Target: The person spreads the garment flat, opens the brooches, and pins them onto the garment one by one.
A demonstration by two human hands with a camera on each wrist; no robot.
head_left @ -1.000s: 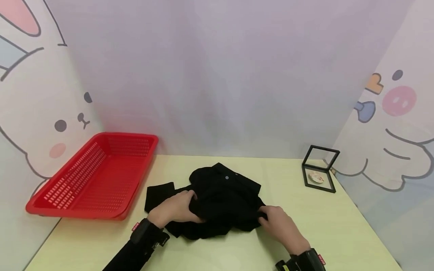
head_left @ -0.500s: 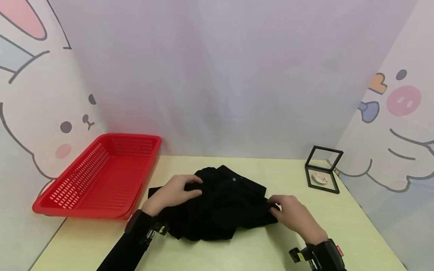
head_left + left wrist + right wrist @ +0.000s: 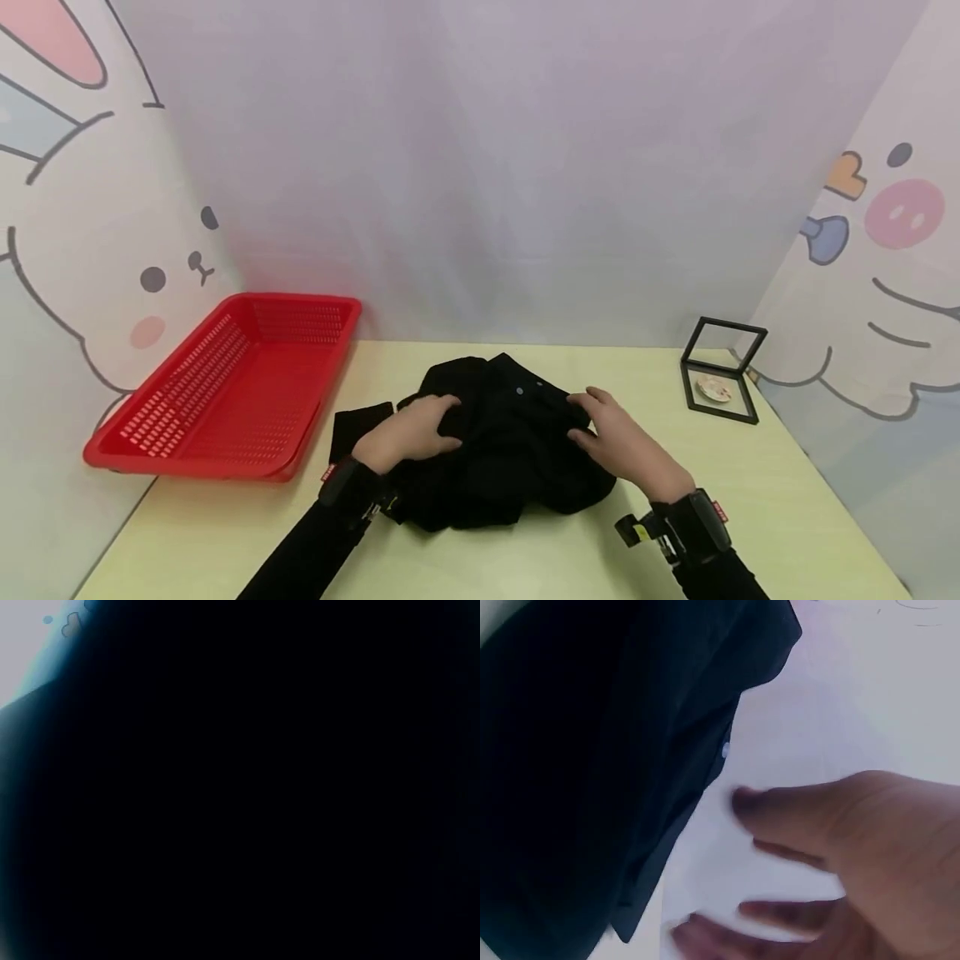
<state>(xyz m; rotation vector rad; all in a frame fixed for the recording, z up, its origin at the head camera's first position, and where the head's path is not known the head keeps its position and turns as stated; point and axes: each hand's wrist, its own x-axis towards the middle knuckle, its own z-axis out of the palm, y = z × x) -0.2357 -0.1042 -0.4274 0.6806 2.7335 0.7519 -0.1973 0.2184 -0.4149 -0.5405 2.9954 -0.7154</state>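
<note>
A crumpled black shirt [image 3: 510,458] with small pale buttons lies on the table. Over its left part, my left hand [image 3: 408,433] has thumb and fingers spread apart; whether it touches the cloth is unclear. By the shirt's right edge is my right hand [image 3: 626,442], fingers loosely extended and holding nothing. In the right wrist view a gap shows between that hand [image 3: 877,855] and the cloth. Darkness fills nearly all of the left wrist view, hiding the left hand there.
To the left stands a red plastic basket [image 3: 247,400] with perforated sides. A black hinged frame [image 3: 720,412] stands unfolded at the back right, with a small pale round item [image 3: 713,389] in its lower half. A curtain [image 3: 487,167] closes off the table's [image 3: 525,567] far side.
My right hand has let go of the shirt's right edge and moved farther back and slightly left. The left hand lifted off the cloth, then shifted a little right and forward.
</note>
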